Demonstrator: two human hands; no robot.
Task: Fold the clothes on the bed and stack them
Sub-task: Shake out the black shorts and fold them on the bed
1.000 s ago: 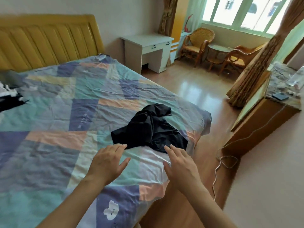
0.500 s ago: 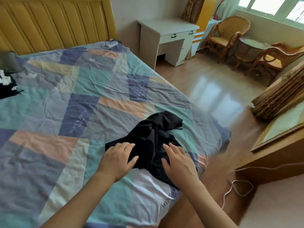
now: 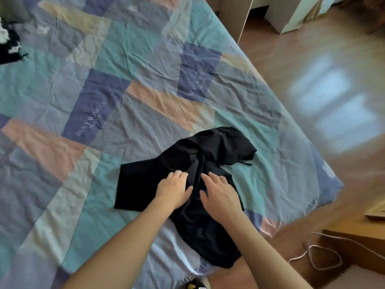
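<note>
A crumpled black garment lies near the foot corner of the bed, which has a patchwork sheet in teal, purple and peach. My left hand rests flat on the middle of the garment with its fingers fairly straight. My right hand lies beside it on the same cloth, fingers spread. A fold of fabric rises between the two hands. At the far left edge sits a black and white pile of clothes, partly cut off by the frame.
The bed's right edge drops to a wooden floor. White desk legs stand at the top right. A wooden cabinet and a white cable sit at the lower right.
Both hands have moved forward from the bare sheet onto the black garment. The view has tilted down and closer to the bed.
</note>
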